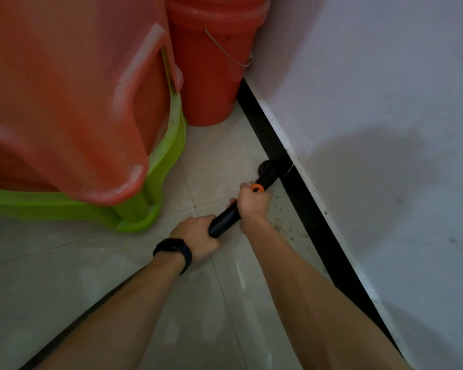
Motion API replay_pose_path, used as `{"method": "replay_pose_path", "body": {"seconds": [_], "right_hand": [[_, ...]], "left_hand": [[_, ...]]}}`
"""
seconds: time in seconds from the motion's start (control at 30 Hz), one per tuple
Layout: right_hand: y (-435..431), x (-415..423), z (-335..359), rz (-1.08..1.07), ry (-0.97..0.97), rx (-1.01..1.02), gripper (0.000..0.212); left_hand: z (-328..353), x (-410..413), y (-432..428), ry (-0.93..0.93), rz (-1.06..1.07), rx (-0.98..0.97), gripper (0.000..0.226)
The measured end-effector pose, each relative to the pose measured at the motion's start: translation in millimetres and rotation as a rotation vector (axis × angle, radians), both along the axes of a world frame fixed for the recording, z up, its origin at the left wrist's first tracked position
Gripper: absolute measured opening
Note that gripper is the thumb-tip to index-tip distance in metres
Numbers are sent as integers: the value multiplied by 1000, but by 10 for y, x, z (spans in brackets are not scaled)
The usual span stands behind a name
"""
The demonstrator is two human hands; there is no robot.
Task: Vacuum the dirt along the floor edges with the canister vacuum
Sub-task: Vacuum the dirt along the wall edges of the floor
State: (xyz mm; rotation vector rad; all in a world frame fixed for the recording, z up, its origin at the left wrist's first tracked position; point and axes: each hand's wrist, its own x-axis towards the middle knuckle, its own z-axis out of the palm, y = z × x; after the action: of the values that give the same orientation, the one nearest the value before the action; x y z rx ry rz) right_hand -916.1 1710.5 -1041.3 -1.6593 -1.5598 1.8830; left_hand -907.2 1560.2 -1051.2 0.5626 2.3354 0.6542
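A black vacuum wand with an orange ring points at the floor edge. Its black nozzle touches the tiles against the black skirting. My right hand grips the wand just behind the orange ring. My left hand, with a black band on its wrist, grips the wand's rear end. Dark specks of dirt lie on the pale tiles beside the skirting, near my right wrist. A ribbed black hose trails back under my left forearm. The canister itself is out of view.
Stacked red plastic stools on a green one fill the left. A red bucket with a wire handle stands in the corner against the white wall. Pale floor tiles spread below left.
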Motion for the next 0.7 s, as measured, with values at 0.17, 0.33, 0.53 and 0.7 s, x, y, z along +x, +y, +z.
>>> {"method": "replay_pose_path", "body": {"seconds": [0.17,0.33,0.53,0.7], "right_hand": [[23,151,-6,-63,174,-222,14],[-151,297,-67,-60,183,-207,21],[-491,334,-176,-45,95,-149,32],[-790,339,-162,-43,71,-161,30]], "left_hand": [[84,24,-33,98,-102,-86,17],[-15,165,-234,105,-107,-95,24],[-90,231,-559,89,-91,-119,16],[-21,186,-850,111,-103,-163,17]]}}
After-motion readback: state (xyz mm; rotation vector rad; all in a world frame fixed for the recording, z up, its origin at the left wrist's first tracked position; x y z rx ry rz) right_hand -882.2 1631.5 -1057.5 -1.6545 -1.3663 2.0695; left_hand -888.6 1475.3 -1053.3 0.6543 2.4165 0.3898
